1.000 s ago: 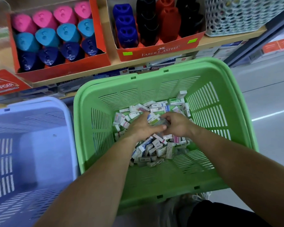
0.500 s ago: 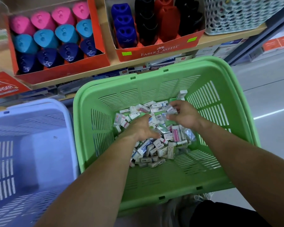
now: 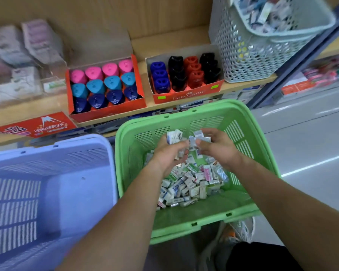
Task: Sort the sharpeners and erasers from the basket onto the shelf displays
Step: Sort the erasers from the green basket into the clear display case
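Observation:
A green basket stands in front of me with a heap of small wrapped erasers on its floor. Both hands are raised above the heap. My left hand grips a bunch of erasers, which stick out above its fingers. My right hand holds another bunch of erasers close beside it. On the wooden shelf behind stand two red display boxes: one with pink, teal and navy sharpeners, one with blue, black and red sharpeners.
An empty lilac basket sits to the left of the green one. A red eraser box lid lies at the shelf's edge. Clear boxes of erasers stand at the shelf's left. A grey perforated bin stands at the right, and grey floor beyond.
Both hands have risen out of the eraser heap, each with a handful of erasers. The camera has tilted up, and more of the shelf is in view.

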The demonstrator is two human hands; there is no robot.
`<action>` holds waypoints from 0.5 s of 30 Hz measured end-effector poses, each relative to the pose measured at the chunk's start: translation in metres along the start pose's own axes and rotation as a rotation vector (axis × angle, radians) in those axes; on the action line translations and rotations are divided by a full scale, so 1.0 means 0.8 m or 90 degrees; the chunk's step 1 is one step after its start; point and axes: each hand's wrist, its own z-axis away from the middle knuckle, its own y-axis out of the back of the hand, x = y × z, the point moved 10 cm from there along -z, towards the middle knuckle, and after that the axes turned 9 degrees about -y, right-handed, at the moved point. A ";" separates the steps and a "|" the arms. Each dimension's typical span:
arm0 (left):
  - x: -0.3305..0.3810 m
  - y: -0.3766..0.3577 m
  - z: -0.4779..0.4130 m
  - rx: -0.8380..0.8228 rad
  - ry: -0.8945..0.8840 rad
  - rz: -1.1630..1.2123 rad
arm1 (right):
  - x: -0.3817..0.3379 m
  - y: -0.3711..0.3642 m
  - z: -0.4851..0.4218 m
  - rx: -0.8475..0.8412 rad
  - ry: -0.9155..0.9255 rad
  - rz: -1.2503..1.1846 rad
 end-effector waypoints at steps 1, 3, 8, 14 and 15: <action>0.012 -0.005 0.013 -0.007 -0.010 0.029 | -0.009 -0.002 0.015 -0.011 0.002 -0.033; 0.038 -0.012 0.039 -0.026 -0.040 0.043 | -0.029 -0.010 0.048 -0.045 0.009 -0.085; 0.102 -0.008 0.112 -0.030 -0.123 0.025 | -0.076 -0.049 0.132 -0.114 0.076 -0.010; 0.145 0.012 0.191 -0.012 -0.168 0.015 | -0.111 -0.092 0.208 -0.159 0.114 0.073; 0.151 0.016 0.201 -0.013 -0.174 0.020 | -0.115 -0.097 0.217 -0.161 0.127 0.099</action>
